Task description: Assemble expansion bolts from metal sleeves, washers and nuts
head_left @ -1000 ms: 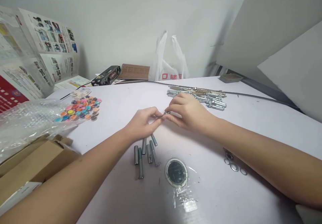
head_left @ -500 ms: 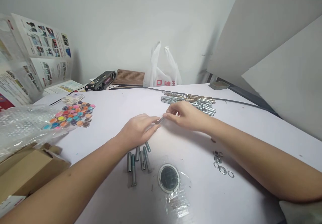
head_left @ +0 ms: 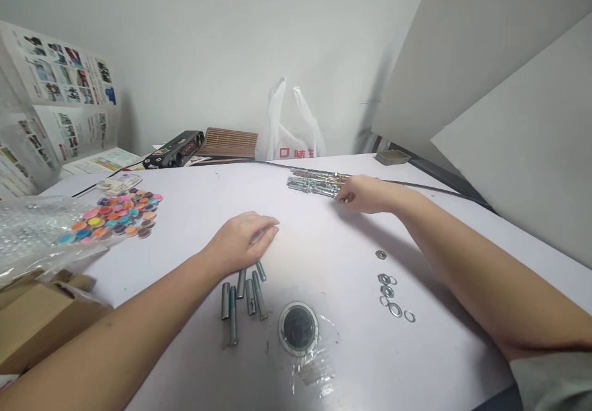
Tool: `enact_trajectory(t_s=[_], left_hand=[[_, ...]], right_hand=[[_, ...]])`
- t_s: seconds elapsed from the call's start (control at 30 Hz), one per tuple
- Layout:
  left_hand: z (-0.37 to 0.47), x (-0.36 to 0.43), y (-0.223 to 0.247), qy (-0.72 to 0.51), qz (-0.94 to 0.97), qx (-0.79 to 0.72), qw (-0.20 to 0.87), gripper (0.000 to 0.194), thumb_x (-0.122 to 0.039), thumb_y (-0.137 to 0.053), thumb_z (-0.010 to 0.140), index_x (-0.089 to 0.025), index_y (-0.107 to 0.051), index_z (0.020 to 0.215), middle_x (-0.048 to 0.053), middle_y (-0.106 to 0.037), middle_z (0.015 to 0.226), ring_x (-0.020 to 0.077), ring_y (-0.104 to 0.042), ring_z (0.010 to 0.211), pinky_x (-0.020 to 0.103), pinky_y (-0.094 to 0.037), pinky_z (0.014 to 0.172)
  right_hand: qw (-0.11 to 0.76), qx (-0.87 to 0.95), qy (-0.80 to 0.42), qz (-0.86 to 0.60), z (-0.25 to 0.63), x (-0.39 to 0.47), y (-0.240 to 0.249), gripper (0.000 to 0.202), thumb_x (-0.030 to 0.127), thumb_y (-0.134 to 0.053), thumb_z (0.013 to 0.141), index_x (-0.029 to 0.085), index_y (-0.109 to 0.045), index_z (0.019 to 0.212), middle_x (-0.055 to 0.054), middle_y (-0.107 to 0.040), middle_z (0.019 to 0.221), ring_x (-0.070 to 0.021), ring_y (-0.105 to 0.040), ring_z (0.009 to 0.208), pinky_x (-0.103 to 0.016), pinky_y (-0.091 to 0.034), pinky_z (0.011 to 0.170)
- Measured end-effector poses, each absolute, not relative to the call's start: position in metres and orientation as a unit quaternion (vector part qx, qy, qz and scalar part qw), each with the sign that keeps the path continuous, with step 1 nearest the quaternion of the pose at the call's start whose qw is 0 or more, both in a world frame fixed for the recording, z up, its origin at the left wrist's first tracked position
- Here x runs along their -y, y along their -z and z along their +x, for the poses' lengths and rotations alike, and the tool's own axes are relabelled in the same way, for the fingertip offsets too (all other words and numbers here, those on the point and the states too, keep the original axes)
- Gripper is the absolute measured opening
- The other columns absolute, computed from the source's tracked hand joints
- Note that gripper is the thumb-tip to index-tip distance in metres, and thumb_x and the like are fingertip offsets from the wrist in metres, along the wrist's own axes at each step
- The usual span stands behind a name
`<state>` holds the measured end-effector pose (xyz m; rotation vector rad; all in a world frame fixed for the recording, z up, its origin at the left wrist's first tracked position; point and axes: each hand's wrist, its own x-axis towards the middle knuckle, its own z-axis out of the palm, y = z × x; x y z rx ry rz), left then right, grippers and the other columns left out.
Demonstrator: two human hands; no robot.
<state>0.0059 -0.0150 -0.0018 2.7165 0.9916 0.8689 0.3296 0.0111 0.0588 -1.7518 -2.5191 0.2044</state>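
My right hand reaches to the right end of a pile of metal expansion bolts at the back of the table. Its fingers are pinched on an expansion bolt, mostly hidden by the hand. My left hand rests on the table, thumb and forefinger slightly apart with nothing seen between them. Just below it lie loose bolts and metal sleeves. Several nuts and washers lie under my right forearm, with one nut a little apart.
A round black disc with a pale rim is set in the tabletop near the front. Coloured caps, a clear plastic bag and a cardboard box are at left. A white carrier bag and small tray stand behind.
My right hand has moved right from my left hand to the bolt pile, taking the metal piece both held. My left hand has let go and stays nearly in place. The view has shifted slightly.
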Motion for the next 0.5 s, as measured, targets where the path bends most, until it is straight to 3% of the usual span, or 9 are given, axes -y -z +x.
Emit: enact_trajectory(t_s=[0.27, 0.37, 0.5], left_hand=[[0.005, 0.014, 0.002, -0.285, 0.882, -0.37, 0.06, 0.027, -0.033, -0.05, 0.092, -0.018, -0.072, 0.099, 0.004, -0.073, 0.091, 0.019, -0.066, 0.084, 0.032, -0.049, 0.082], [0.006, 0.015, 0.003, -0.291, 0.882, -0.367, 0.047, 0.025, -0.033, -0.052, 0.091, -0.018, -0.072, 0.098, 0.004, -0.074, 0.092, 0.0189, -0.067, 0.084, 0.03, -0.049, 0.082], [0.007, 0.015, 0.004, -0.291, 0.88, -0.373, 0.048, 0.024, -0.034, -0.054, 0.09, -0.02, -0.072, 0.097, 0.003, -0.074, 0.094, 0.0194, -0.067, 0.087, 0.029, -0.049, 0.082]], right_hand=[[0.022, 0.836, -0.002, -0.548, 0.311, -0.022, -0.035, 0.02, 0.012, -0.052, 0.076, 0.018, -0.07, 0.082, -0.009, -0.068, 0.079, -0.0204, -0.057, 0.071, -0.03, -0.035, 0.062], [0.032, 0.841, 0.001, -0.541, 0.311, -0.022, -0.034, 0.022, 0.013, -0.052, 0.078, 0.018, -0.071, 0.089, -0.01, -0.069, 0.091, -0.0231, -0.058, 0.084, -0.031, -0.037, 0.071], [0.036, 0.836, -0.001, -0.547, 0.309, -0.021, -0.035, 0.022, 0.016, -0.054, 0.079, 0.018, -0.071, 0.094, -0.011, -0.069, 0.092, -0.0229, -0.058, 0.085, -0.031, -0.037, 0.072]])
